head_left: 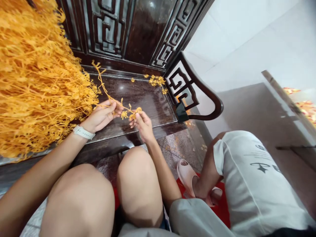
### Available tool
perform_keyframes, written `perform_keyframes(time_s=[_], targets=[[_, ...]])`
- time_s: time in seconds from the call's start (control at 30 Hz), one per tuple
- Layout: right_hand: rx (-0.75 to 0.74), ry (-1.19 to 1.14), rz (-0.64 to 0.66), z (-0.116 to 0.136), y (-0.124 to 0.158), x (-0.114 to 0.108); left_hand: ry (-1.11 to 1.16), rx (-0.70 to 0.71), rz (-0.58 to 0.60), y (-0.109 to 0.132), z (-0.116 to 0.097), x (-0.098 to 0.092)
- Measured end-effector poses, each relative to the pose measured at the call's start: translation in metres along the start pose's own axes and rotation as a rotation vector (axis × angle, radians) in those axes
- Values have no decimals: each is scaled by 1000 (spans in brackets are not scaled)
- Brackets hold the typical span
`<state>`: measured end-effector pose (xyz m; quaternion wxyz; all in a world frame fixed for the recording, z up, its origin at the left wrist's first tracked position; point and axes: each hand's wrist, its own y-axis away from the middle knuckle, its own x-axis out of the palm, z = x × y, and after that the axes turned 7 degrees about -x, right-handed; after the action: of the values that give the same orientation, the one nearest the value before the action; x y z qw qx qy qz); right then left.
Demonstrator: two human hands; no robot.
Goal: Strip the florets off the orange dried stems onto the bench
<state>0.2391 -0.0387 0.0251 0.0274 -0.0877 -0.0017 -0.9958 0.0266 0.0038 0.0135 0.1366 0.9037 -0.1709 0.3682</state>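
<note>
A thin yellow-orange plastic flower stem (pixel 104 86) slants across both hands above the dark wooden bench seat (pixel 116 86). My left hand (pixel 105 115), with a pale watch band at the wrist, is closed around the stem's middle. At the stem's lower right end, my right hand (pixel 142 125) pinches a small yellow-orange blossom tip (pixel 135 114). Close to my left arm lies a large heap of similar yellow-orange stems (pixel 44 85). A small pile of loose yellow-orange florets (pixel 156 80) sits on the seat beyond my right hand.
The bench has a carved lattice back (pixel 108 29) and a curved armrest (pixel 209 89) at right. Another person's leg in light shorts (pixel 249 174) and a pink slipper (pixel 187 174) are to my right. Yellow bits (pixel 172 144) are scattered on the floor.
</note>
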Motion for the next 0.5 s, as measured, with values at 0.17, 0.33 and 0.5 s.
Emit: perform_keyframes(time_s=[0.17,0.33,0.5], targets=[[-83,26,-137,5,1,6,18,-41,41,1,-7,-1],[-187,60,-284,13,-2,-7,-90,-63,74,4,-16,-2],[-198,69,-369,27,-13,-41,-448,-138,-1,6,-23,-5]])
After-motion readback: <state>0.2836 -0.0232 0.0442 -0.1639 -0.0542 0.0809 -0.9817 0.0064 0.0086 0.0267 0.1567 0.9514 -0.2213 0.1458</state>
